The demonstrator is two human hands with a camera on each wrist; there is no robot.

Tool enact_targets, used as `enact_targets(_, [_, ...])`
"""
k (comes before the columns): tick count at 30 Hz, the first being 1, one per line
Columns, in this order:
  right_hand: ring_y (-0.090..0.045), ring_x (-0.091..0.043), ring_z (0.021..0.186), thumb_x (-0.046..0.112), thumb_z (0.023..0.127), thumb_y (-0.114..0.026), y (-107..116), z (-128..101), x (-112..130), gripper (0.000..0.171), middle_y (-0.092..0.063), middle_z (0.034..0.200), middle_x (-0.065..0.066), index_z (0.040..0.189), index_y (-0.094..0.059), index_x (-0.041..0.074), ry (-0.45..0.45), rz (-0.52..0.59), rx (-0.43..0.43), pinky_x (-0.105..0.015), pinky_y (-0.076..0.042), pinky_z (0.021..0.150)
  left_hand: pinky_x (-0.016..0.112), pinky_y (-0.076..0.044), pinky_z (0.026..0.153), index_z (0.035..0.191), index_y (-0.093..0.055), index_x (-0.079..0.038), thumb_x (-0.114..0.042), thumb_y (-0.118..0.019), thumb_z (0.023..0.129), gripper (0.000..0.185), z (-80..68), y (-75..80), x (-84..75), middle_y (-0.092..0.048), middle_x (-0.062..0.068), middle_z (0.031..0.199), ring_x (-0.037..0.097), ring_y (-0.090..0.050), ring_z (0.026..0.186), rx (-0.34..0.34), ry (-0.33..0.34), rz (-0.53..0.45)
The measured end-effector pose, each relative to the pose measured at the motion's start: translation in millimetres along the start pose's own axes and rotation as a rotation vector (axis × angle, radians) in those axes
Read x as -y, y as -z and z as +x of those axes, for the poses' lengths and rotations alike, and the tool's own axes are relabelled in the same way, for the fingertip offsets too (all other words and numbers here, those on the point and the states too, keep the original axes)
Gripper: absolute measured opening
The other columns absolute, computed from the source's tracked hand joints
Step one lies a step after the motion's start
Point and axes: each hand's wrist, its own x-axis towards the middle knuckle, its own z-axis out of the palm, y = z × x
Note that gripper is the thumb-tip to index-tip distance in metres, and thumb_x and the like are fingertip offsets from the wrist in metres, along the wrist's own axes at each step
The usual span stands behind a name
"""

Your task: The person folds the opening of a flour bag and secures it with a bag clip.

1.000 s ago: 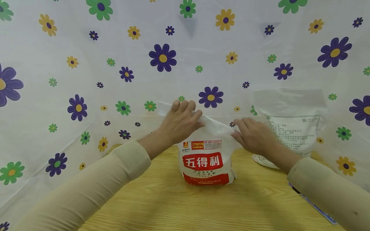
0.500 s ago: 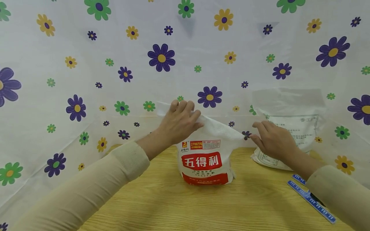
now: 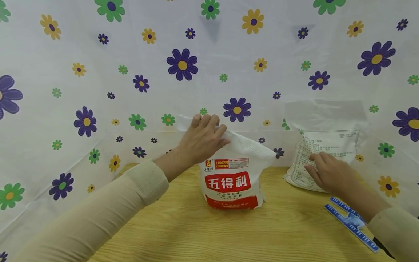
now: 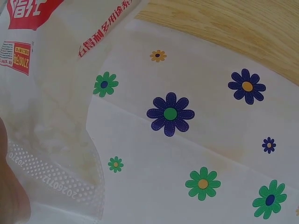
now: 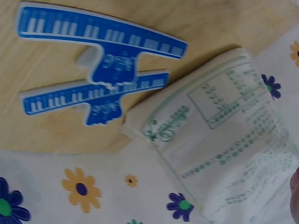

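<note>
A white flour bag with red labels stands upright on the table. My left hand pinches its folded top edge, the fingers over the back and the thumb in front. In the left wrist view, part of that hand shows beside the bag's dotted seam. The top's right corner sticks out free. My right hand holds nothing, its fingers loosely bent, in front of a second white bag with green print. Two blue clips with piano-key patterns lie on the table below the right forearm.
The wood-grain table runs back to a white flower-printed sheet that hangs behind and at the sides. The green-printed bag leans near that sheet, at the right rear.
My right hand has let go of the flour bag's right corner and moved right and down toward the clips, which now show more. My left hand has stayed on the bag's top.
</note>
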Motion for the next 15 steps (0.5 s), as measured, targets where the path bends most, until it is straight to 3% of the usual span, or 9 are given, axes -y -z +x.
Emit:
enact_targets(5, [-0.067, -0.032, 0.068, 0.036, 0.105, -0.047, -3, -21, -5, 0.043, -0.068, 0.089, -0.021, 0.101, -0.061, -0.004, -0.037, -0.023, 0.023, -0.035, -0.049, 0.044, 0.043, -0.029, 0.089, 0.113, -0.063, -0.014, -0.050, -0.049, 0.101, 0.040, -0.1, 2.1, -0.2, -0.056, 0.008, 0.110, 0.027, -0.045, 0.101, 0.009, 0.004, -0.009])
enact_targets(9, [-0.060, -0.026, 0.055, 0.038, 0.107, -0.041, -5, -36, -9, 0.048, -0.066, 0.078, -0.017, 0.092, -0.061, -0.004, -0.031, -0.034, 0.004, -0.033, -0.044, 0.041, 0.043, -0.029, 0.090, 0.115, -0.063, -0.015, -0.050, -0.048, 0.102, 0.041, -0.3, 3.8, -0.5, -0.056, 0.008, 0.111, 0.026, -0.045, 0.102, 0.016, 0.006, -0.013])
enact_targets(15, [-0.034, -0.009, 0.050, 0.046, 0.108, -0.027, -12, -60, -16, 0.058, -0.044, 0.060, 0.000, 0.074, -0.051, 0.006, -0.021, -0.068, -0.017, -0.023, -0.029, 0.042, 0.043, -0.029, 0.089, 0.114, -0.063, -0.014, -0.050, -0.049, 0.101, 0.041, -1.0, 3.3, -1.0, -0.056, 0.008, 0.110, 0.026, -0.045, 0.101, 0.022, 0.008, -0.008])
